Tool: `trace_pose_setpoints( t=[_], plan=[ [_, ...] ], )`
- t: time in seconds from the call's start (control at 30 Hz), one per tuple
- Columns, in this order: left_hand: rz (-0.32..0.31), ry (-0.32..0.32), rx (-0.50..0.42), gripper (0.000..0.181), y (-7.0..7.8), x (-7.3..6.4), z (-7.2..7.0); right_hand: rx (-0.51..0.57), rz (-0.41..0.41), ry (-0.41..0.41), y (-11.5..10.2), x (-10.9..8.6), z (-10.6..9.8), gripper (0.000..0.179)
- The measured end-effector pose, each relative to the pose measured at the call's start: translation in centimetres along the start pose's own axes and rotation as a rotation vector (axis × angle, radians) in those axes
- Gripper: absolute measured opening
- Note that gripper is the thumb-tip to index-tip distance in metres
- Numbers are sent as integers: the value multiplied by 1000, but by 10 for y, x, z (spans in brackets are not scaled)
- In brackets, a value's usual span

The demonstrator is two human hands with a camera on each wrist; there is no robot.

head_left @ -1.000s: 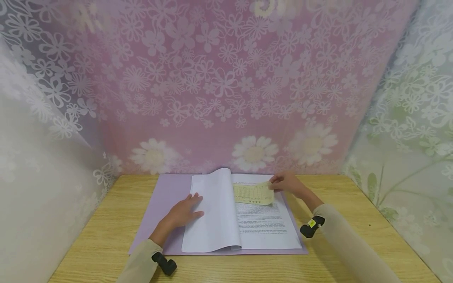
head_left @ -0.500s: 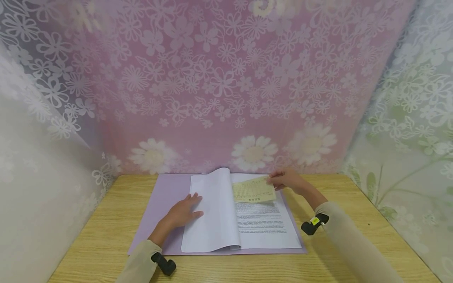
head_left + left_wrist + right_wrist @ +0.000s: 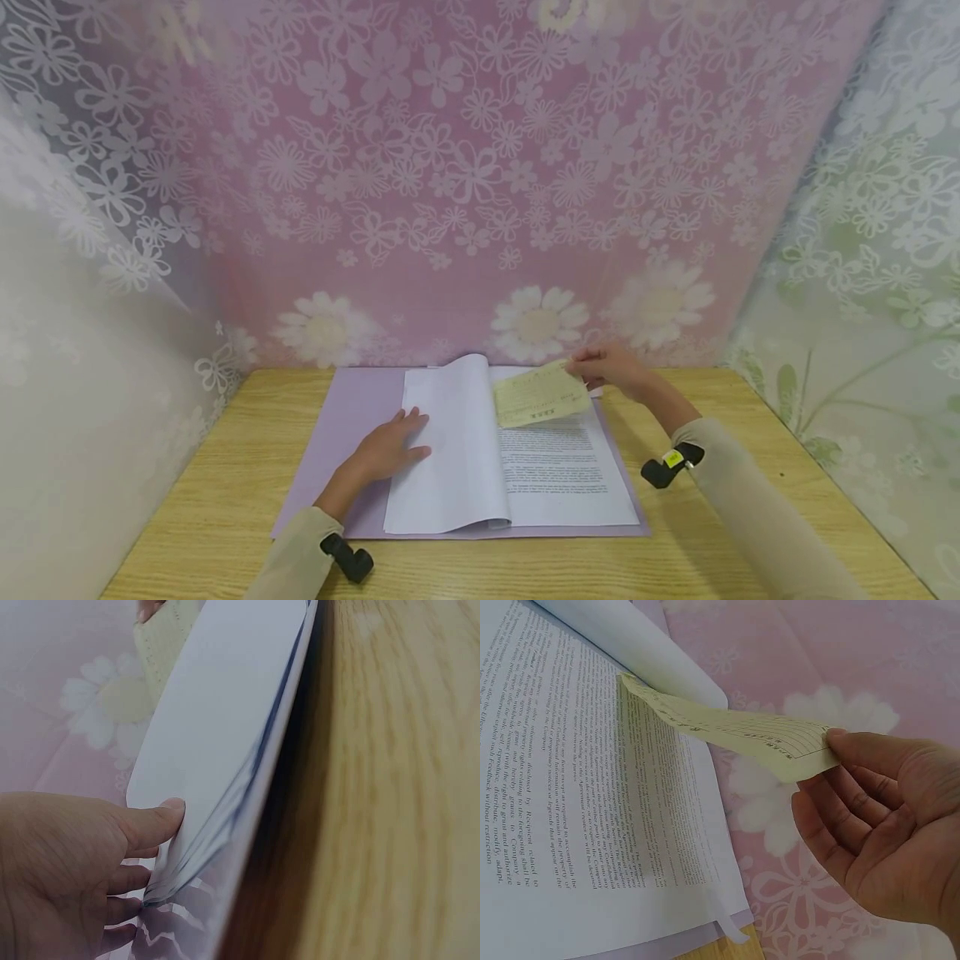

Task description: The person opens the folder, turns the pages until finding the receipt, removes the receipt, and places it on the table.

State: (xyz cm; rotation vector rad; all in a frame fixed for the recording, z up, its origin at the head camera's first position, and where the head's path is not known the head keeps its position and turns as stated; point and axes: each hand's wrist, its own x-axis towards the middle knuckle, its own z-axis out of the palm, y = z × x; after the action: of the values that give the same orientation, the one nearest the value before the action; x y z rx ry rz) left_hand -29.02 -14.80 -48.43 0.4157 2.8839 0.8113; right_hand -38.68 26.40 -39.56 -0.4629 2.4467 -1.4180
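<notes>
A lilac folder (image 3: 351, 404) lies spread on the table with a stack of white paper in it. My left hand (image 3: 384, 454) rests with spread fingers on the turned-over white pages (image 3: 459, 458), at their left edge. On the right lies a page of printed text (image 3: 558, 479). My right hand (image 3: 613, 372) pinches the upper right corner of a thin yellow-green printed slip (image 3: 543, 393) between thumb and fingers. In the right wrist view the slip (image 3: 727, 735) is lifted at the hand and bends down toward the page fold, where its far end touches the paper.
The wooden table (image 3: 720, 467) extends around the folder. Behind it hangs a pink flowered cloth (image 3: 465, 208), with pale flowered sheets (image 3: 885, 333) at both sides. A small white paper tab (image 3: 731, 922) sticks out past the page edge in the right wrist view.
My right hand has raised the slip's right end and moved slightly up, so the slip now tilts more above the page. The left hand and the folder have stayed in place.
</notes>
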Motion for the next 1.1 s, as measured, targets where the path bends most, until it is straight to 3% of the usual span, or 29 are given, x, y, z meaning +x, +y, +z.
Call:
trace_pose_setpoints(
  t=[0.23,0.53,0.67,0.9,1.1],
  plan=[
    [23,10,3,59,0,0,-1,40,-12,36,-1,-3,-15,37],
    [27,9,-1,60,-1,0,-1,72,1,66,9,-20,-44,57],
    [28,6,1,60,-1,0,-1,107,12,69,22,-31,-58,65],
    [29,-5,3,60,-2,1,0,235,44,56,60,-45,-83,62],
    [20,-3,-4,60,-3,0,1,202,104,32,83,-58,-100,75]
  ],
)
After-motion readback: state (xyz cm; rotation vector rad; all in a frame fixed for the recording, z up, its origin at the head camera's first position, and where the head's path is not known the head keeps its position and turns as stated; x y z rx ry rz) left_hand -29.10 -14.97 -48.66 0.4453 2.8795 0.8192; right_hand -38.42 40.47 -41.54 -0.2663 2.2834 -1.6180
